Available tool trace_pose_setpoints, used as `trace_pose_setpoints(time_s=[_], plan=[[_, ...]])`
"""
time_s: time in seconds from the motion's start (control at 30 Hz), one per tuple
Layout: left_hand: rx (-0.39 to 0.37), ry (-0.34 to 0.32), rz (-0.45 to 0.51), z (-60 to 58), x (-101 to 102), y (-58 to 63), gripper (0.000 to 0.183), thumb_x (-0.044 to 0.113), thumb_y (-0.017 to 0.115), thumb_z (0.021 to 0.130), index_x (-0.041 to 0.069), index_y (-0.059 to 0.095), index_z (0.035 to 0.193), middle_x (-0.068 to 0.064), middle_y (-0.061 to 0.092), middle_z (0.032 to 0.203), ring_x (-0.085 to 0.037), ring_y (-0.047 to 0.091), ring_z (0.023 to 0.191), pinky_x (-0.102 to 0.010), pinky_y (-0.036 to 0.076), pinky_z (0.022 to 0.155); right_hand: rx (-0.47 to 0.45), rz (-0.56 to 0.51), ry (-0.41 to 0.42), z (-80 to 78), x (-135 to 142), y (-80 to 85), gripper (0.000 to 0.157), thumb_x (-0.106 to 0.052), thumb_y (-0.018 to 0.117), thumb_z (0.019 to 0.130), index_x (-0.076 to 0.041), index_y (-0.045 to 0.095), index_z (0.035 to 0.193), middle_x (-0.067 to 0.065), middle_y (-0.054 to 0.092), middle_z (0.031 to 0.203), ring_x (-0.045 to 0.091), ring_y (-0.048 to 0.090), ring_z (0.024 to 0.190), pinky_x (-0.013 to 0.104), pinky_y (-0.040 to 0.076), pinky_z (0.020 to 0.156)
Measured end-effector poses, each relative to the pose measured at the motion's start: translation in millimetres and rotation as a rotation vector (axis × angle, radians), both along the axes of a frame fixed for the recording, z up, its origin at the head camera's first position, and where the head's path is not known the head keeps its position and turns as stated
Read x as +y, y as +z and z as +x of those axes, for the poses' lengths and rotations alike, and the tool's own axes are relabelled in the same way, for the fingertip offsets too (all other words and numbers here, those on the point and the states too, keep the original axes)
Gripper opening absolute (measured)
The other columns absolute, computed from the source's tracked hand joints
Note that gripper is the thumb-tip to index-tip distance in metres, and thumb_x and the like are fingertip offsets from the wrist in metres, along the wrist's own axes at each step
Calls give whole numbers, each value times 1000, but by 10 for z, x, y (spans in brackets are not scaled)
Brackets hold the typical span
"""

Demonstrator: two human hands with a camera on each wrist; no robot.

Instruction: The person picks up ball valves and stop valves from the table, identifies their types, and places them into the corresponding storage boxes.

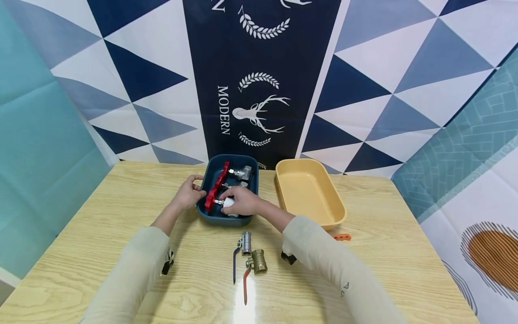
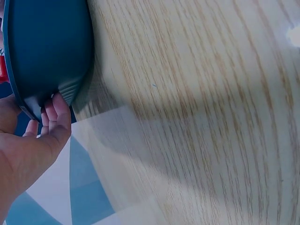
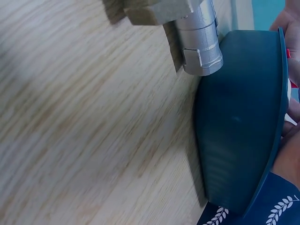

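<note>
Hands at blue tray [image 1: 250, 218] on bench [image 1: 121, 216]: my left hand [image 1: 188, 193] grips its left rim; my right hand [image 1: 242, 200] reaches inside, fingers curled around a white-ended valve [image 1: 227, 204] beside red handle [image 1: 214, 189].

Matt blue plastic tray [image 1: 210, 216], pale glossy wood-grain table [image 1: 364, 252], shiny silver and brass metal valves [image 1: 252, 256].

White-ended valve [image 1: 228, 203] lies inside the blue tray [image 1: 247, 220].
</note>
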State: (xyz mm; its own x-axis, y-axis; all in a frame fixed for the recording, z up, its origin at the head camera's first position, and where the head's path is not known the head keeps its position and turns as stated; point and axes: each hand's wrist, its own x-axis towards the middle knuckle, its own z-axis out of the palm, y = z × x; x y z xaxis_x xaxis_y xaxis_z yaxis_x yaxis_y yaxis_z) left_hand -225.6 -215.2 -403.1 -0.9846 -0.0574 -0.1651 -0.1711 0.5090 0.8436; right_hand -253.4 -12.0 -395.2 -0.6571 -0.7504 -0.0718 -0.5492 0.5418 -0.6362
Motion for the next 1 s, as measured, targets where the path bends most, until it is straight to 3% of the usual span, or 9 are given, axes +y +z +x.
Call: trace_pose_setpoints(time_s=[0.77,1.0], plan=[[1,-8,11,14,7,2,50,5,53,89,2,35,136,-9,47,91,-18,45,79,-23,43,64,-29,36,1,1,-41,-44,33,-20,70,82,-6,66,111,6,67,98,5,55,66,17,46,60],[-10,1,4,14,12,12,50,6,53,90,3,35,137,-9,47,93,-19,45,79,-22,42,64,32,50,32,9,-55,-49,31,-19,70,82,-5,67,109,7,68,105,7,55,75,16,45,65]])
